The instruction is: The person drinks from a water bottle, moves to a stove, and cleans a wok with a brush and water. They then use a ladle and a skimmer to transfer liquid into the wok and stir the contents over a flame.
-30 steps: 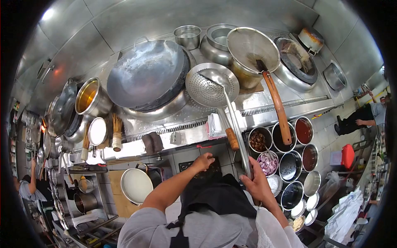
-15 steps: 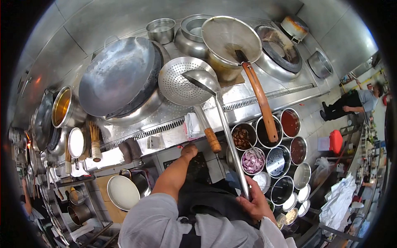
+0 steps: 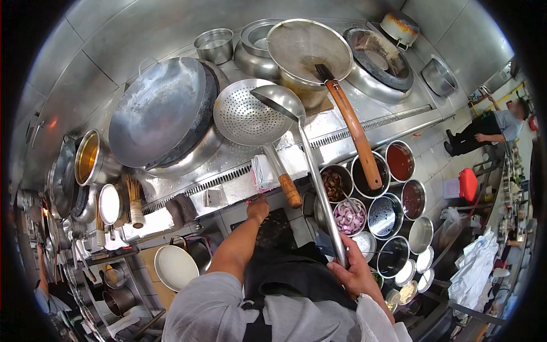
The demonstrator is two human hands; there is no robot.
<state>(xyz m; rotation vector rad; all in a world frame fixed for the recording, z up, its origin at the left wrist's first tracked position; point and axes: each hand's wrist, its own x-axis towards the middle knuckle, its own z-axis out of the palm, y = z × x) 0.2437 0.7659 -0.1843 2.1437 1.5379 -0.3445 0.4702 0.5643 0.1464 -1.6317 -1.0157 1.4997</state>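
Note:
My right hand (image 3: 352, 267) is wrapped round the handle end of a long metal ladle (image 3: 322, 194), whose bowl lies over a perforated strainer (image 3: 242, 111). The strainer's wooden handle points down toward me. My left hand (image 3: 258, 208) is at the front edge of the steel stove counter (image 3: 228, 191), below a folded white cloth (image 3: 263, 172); its fingers are bent at the edge and what they hold, if anything, is too small to make out. A large wok (image 3: 156, 114) rests on the burner at the left.
Metal pots with chopped onion (image 3: 348, 216), red sauce (image 3: 400, 161) and other ingredients stand at the right. A fine sieve (image 3: 310, 48) with a wooden handle lies on a pot. Bamboo brushes (image 3: 135, 202) stand at the left. Another person (image 3: 490, 131) is at the far right.
The view has shifted slightly. My right hand still holds the ladle, and my left hand remains at the counter edge.

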